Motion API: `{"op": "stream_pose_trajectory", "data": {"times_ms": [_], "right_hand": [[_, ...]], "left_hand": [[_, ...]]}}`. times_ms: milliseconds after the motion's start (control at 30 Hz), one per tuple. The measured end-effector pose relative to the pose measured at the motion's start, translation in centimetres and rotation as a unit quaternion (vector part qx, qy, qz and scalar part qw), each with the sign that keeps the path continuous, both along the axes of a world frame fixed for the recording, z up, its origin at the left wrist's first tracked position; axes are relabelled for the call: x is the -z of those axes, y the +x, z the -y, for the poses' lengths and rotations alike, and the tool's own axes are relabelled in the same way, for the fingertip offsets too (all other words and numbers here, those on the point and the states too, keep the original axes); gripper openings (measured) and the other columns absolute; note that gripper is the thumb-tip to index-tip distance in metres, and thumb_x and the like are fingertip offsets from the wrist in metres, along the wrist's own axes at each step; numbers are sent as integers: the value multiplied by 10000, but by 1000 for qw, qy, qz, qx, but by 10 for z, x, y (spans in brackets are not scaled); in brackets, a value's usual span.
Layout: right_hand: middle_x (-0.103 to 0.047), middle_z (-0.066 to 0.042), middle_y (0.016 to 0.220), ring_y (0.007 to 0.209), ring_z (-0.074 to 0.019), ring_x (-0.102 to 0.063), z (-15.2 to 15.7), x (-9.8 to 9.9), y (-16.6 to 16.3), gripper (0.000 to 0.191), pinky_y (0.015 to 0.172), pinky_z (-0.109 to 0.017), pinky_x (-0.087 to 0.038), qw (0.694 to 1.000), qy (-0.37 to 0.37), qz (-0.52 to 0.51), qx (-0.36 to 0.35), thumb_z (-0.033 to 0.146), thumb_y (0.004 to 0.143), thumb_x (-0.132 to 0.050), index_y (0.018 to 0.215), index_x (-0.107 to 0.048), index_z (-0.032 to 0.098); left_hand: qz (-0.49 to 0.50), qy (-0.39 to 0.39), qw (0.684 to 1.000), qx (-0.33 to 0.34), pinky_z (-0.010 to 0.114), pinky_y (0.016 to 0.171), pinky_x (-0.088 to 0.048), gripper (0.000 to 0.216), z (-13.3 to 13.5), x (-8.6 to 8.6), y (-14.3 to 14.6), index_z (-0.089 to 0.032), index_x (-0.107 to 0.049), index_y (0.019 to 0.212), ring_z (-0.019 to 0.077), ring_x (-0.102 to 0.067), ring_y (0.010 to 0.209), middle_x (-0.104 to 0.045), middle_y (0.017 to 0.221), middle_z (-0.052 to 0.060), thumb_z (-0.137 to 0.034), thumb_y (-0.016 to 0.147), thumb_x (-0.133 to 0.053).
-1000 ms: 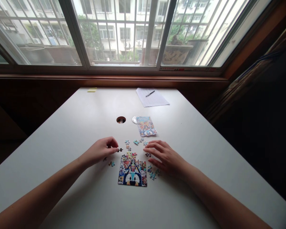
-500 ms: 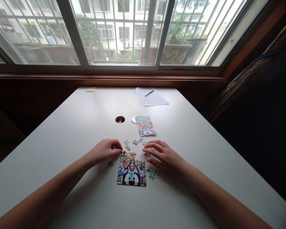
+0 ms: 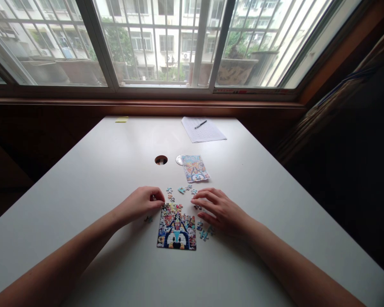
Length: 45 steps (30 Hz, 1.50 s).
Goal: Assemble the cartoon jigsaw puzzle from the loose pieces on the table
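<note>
A partly assembled jigsaw puzzle [image 3: 176, 230] with a blue cartoon dog's face lies flat on the white table, its top edge uneven and lower at the right. My left hand [image 3: 147, 199] is closed in a pinch at the puzzle's upper left corner, fingertips on a small puzzle piece [image 3: 165, 205] that they partly cover. My right hand [image 3: 218, 208] rests with fingers apart just right of the puzzle, partly over a few loose pieces [image 3: 197, 207]. More loose pieces lie above the puzzle [image 3: 181, 190], below my right hand [image 3: 204, 235] and beside my left wrist [image 3: 148, 219].
Beyond the pieces lies a picture card [image 3: 196, 168] with the same dog, overlapping a round silvery disc [image 3: 179, 160]. Left of it is a round hole [image 3: 161, 160] in the table. Paper sheets [image 3: 205, 133] with a pen [image 3: 200, 124] and a yellow note [image 3: 122, 120] lie near the window.
The dark piece at my left fingertips sits slightly lower, closer in line with the puzzle's corner. My left hand has barely shifted; my right hand stays in place.
</note>
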State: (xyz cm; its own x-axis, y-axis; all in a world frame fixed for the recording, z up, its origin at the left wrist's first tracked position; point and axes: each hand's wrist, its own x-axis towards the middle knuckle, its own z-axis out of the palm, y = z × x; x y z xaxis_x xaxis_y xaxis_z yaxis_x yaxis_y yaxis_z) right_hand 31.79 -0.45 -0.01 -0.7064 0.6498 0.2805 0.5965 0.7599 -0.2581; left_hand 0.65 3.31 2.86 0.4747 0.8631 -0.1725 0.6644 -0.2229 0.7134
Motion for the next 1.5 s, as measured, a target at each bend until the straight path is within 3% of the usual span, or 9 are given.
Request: {"op": "stream_pose_trajectory", "data": {"times_ms": [400, 500, 633, 767, 1200, 1400, 1500], "right_hand": [[-642, -101, 1253, 1199, -249, -559, 0, -1, 0, 366, 1014, -459, -486, 1000, 15, -8, -4, 355, 989, -545, 1341, -578, 261], [-642, -98, 1253, 1201, -249, -558, 0, -1, 0, 370, 1009, -461, -489, 1000, 15, -9, -4, 352, 991, -543, 1349, -573, 264], [-642, -92, 1260, 1204, -250, -554, 0, 0, 0, 367, 1016, -464, -482, 1000, 14, -9, -4, 353, 990, -546, 1345, -574, 264], [-642, -96, 1265, 1212, -251, -552, 1, 0, -1, 376, 1005, -452, -487, 1000, 24, -2, -10, 362, 983, -555, 1345, -577, 262], [-641, -61, 1343, 1293, -277, -498, 16, -12, -14, 465, 1073, -472, -410, 996, 15, 25, -80, 431, 976, -553, 1408, -545, 257], [-650, -42, 1336, 1315, -276, -481, 21, -22, -19, 411, 1101, -472, -379, 994, -16, 35, -98, 425, 969, -547, 1340, -603, 256], [-652, -39, 1334, 1321, -266, -487, 21, -25, -18, 405, 1103, -461, -379, 994, -21, 34, -105, 407, 964, -552, 1338, -606, 260]], "left_hand": [[-6, 46, 999, 18, 312, 749, -489, 194, 0, 5, -5, -229, -734, 882, 229, -622, 884, -710, 940, 50, -350, 851, -585], [-19, 135, 989, 58, 335, 792, -476, 196, 3, 10, -11, -236, -736, 938, 224, -579, 905, -691, 955, 56, -320, 908, -562], [-53, 309, 943, 114, 375, 829, -469, 278, 11, 21, -20, -276, -697, 1174, 233, -512, 948, -648, 1059, 79, -231, 949, -540], [-59, 378, 911, 154, 384, 862, -491, 363, 17, 28, -24, -328, -643, 1276, 240, -486, 1002, -615, 1155, 77, -217, 932, -601], [-101, 403, 890, 190, 391, 912, -468, 382, 18, 32, -23, -358, -621, 1309, 242, -477, 1011, -608, 1173, 57, -266, 939, -606], [-71, 397, 896, 189, 383, 921, -459, 369, 17, 31, -24, -334, -634, 1292, 237, -484, 1004, -625, 1133, 61, -254, 933, -611], [-24, 403, 902, 153, 370, 888, -462, 308, 17, 28, -29, -282, -675, 1212, 227, -492, 972, -642, 1058, 65, -198, 924, -606]]}}
